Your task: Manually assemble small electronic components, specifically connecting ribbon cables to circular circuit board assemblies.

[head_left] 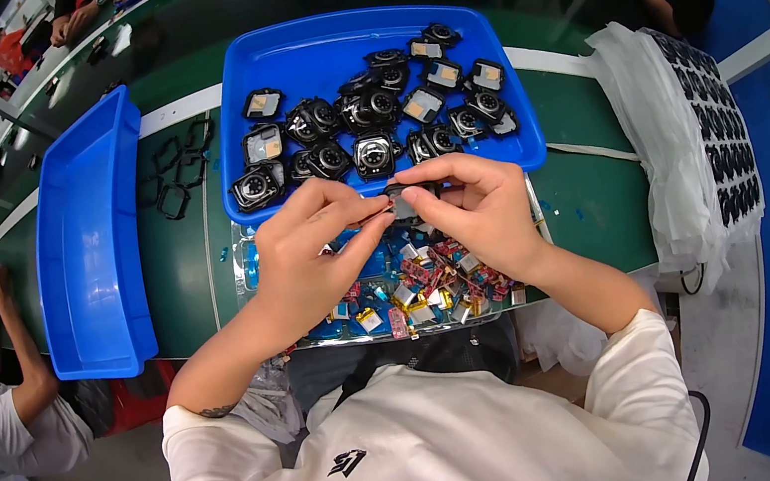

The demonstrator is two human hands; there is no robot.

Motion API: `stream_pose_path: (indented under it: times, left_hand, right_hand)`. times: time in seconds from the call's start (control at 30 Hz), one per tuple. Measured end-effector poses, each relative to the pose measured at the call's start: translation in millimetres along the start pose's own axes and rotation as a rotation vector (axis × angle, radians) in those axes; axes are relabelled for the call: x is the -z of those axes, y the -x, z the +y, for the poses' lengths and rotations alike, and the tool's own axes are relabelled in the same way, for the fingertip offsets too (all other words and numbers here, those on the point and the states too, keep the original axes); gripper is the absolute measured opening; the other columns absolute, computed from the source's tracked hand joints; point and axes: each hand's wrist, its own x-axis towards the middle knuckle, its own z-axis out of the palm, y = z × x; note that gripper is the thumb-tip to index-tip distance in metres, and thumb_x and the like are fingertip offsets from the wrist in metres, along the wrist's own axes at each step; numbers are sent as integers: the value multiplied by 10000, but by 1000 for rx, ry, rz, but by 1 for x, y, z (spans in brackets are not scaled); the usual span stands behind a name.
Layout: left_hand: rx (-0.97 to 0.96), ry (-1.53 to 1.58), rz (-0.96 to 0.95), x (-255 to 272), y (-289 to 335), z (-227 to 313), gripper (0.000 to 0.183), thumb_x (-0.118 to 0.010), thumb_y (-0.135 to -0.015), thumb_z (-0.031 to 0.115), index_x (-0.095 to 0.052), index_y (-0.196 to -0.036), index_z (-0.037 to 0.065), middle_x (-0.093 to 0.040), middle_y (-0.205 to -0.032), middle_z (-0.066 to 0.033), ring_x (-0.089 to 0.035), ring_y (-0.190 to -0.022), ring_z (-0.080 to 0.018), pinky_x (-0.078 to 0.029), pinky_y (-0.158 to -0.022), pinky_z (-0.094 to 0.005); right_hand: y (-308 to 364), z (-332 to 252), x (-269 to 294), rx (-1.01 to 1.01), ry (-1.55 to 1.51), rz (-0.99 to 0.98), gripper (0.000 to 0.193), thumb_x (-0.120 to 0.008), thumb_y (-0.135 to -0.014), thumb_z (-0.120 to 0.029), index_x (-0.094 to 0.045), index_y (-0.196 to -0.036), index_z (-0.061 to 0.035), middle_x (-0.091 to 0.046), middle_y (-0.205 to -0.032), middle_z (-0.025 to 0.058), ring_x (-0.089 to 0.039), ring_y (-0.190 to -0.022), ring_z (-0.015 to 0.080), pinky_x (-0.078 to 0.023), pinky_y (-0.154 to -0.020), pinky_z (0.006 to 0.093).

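Observation:
Between my hands, just over the near edge of a blue tray, is a black smartwatch case with a grey inner face. My right hand grips it, thumb laid across the face and fingers behind. At the case's left edge, my left hand is closed in a pinch; a small reddish bit shows by its fingertips, too small to name. The tray holds many black smartwatch cases, some with round sensor backs up, others with grey insides up. Below my hands lie silver batteries and pink-red small parts in a clear tray.
An upright-tilted blue tray stands at the left, with black frames on the green table beside it. To the right, a stack of white trays holds rows of black parts. Other people work around the table.

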Motion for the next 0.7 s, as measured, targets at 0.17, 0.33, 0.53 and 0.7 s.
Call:
stream_pose_path:
  times: [0.17,0.33,0.53,0.7]
  left_hand:
    - [185,205,-100,2,0,-2,141,-718,-765,30,-686,-890,-26,-657,-797,-87,-636,-684,-124,-523,-584,-223]
    - [701,829,-218,5,-3,-10,143,-688,-825,79,-664,-909,-34,-673,-819,-113,-653,-720,-138,-538,-652,-245]
    - [700,859,-162,1,-2,-10,135,-690,-820,72,-645,-888,-35,-673,-819,-119,-661,-726,-146,-552,-641,-248]
    - [669,805,-72,-2,-3,-9,202,-697,-809,53,-594,-960,-33,-677,-794,-112,-657,-673,-128,-547,-607,-230]
  right_hand:
    - [-3,6,0,287,268,102,175,-659,-763,21,-686,-934,-3,-681,-909,96,-652,-786,127,-534,-658,239]
    - [-4,9,-1,456,275,131,187,-671,-732,42,-688,-912,-4,-689,-930,117,-668,-788,161,-535,-657,250]
    - [0,10,-7,356,141,89,181,-666,-750,43,-677,-928,8,-676,-968,123,-666,-829,161,-551,-690,246]
    - [1,11,-7,312,24,46,164,-660,-777,46,-644,-938,23,-641,-1014,119,-644,-885,148,-552,-725,241]
